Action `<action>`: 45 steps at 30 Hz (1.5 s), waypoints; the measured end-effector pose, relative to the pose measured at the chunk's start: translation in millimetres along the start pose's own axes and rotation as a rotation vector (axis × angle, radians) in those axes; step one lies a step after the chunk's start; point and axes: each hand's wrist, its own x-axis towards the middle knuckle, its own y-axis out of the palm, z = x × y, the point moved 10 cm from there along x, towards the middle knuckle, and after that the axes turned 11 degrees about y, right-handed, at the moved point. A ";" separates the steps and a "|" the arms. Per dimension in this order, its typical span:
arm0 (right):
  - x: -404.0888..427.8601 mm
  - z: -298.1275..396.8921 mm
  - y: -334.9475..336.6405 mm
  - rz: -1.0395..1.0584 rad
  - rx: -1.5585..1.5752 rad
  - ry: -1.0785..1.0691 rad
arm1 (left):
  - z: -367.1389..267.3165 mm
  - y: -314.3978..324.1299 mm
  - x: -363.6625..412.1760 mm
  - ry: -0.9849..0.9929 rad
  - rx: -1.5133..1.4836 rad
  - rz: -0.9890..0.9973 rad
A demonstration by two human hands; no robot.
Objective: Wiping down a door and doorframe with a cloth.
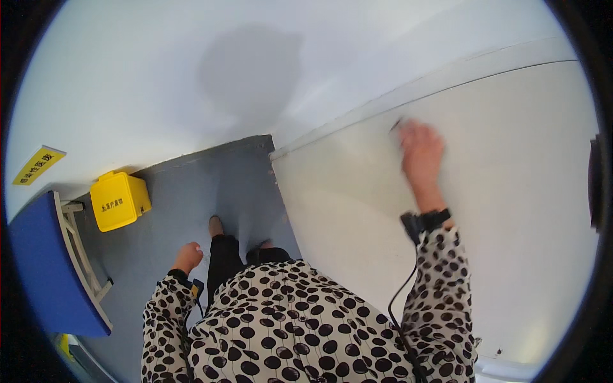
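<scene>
My right hand (422,148), blurred, is raised at a pale door or panel (345,191) near its edge. By its fingertips is a small dark thing (396,124); I cannot tell whether it is a handle or something in my fingers. Down at my left side, my left hand (188,257) has its fingers curled, with nothing visible in them. Each wrist wears a black band with a small device, the right one (424,224) trailing a cable along the spotted sleeve.
A yellow lidded medical waste bin (115,201) stands on the grey floor (177,201) against the white wall (143,95). A yellow sign (38,165) hangs above it. At the left is a blue-topped table or couch (52,273) with a pale metal frame.
</scene>
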 end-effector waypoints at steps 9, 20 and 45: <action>-4.9 103.5 104.0 0.185 -0.030 -0.240 | -58.7 33.7 -5.8 -0.007 -0.174 -0.147; 53.8 127.2 63.3 0.068 0.121 -0.304 | -56.1 99.1 -40.0 -0.180 -0.248 -0.098; -9.5 185.2 164.4 0.458 -0.231 -0.502 | -137.5 167.4 -30.0 0.119 0.001 0.384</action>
